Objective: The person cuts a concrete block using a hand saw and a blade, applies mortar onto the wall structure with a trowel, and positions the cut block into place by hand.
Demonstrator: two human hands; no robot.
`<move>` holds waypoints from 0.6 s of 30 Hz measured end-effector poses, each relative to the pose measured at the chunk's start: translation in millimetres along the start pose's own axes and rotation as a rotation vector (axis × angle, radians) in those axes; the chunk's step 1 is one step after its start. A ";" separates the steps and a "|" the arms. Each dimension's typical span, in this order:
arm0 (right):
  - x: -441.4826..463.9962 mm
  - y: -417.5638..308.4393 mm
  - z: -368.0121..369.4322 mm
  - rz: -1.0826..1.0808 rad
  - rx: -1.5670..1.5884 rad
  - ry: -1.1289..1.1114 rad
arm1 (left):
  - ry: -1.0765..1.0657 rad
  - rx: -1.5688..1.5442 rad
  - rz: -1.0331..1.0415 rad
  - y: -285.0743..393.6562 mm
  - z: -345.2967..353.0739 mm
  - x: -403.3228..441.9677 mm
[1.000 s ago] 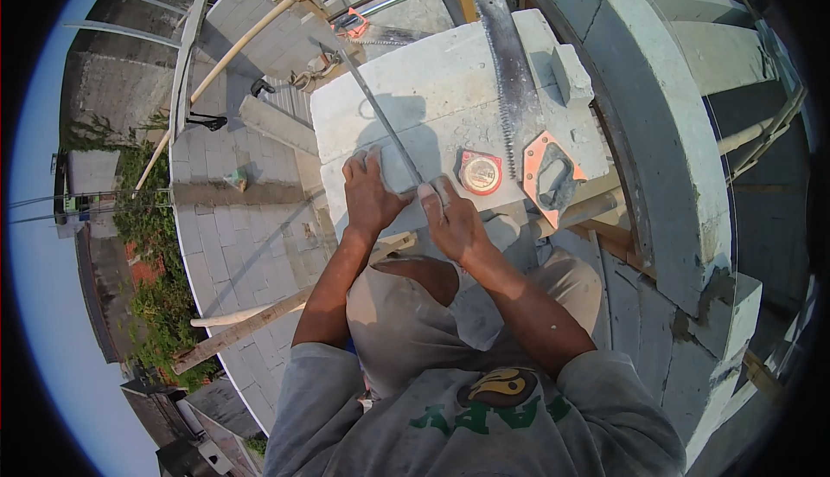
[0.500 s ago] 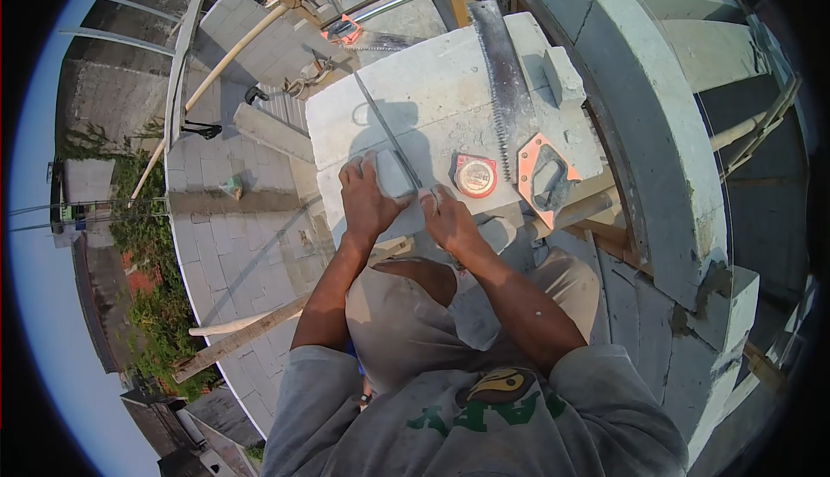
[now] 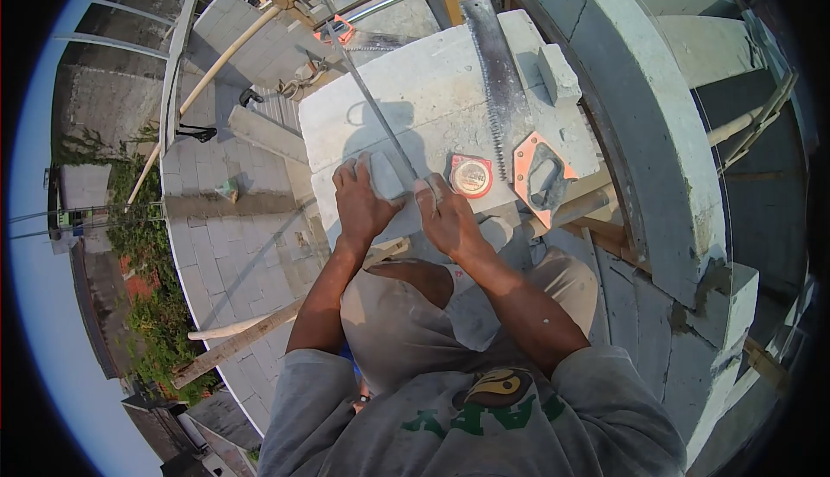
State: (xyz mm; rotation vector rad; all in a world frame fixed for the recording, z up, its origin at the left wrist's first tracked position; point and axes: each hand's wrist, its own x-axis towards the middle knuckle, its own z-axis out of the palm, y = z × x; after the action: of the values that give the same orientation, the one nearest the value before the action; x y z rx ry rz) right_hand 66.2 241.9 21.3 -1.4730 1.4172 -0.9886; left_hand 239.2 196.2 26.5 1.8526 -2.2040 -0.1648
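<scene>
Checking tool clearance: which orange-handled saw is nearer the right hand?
The near saw, on the pale blocks, handle beside the tape measure. The other saw lies past their far edge, farther from the right hand.

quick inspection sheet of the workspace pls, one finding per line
surface: pale blocks, dusty, seam across
job's things: small block; long metal tool beside it, contact unclear
clutter: saw and tape measure on the surface, chunk near its right edge, second saw beyond the far edge
grippers: bare hands; left hand on the small block, right hand gripping the tool
cables: thin lines, far left
surroundings: block wall, greenery
</scene>
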 end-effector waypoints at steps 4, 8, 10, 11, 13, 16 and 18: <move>-4.4 5.0 7.7 0.231 -0.022 -0.053 | -0.014 0.000 -0.017 2.8 -2.8 -2.0; -10.8 63.5 27.1 0.035 -0.130 0.020 | -0.058 -0.011 -0.045 4.8 -7.5 2.0; -10.5 19.4 3.0 0.071 -0.003 0.007 | -0.061 -0.012 -0.070 6.5 -6.2 -2.5; -5.6 -2.2 -8.9 0.110 0.091 0.004 | -0.052 -0.011 -0.052 4.8 -2.9 -5.9; -12.8 16.9 8.2 -0.229 -0.242 0.123 | -0.015 0.000 -0.002 -0.5 -0.5 -3.2; -15.4 44.9 25.1 -0.030 -0.197 0.047 | -0.041 -0.006 -0.028 4.0 -5.9 -2.4; -5.9 50.4 20.9 0.088 -0.086 -0.005 | -0.033 -0.003 -0.017 5.6 -7.2 1.6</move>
State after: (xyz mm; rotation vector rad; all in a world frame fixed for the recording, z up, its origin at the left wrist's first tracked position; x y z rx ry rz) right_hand 68.8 248.6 -33.1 -1.4603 1.5247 -0.8790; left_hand 235.6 196.2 35.0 1.8804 -2.2091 -0.2030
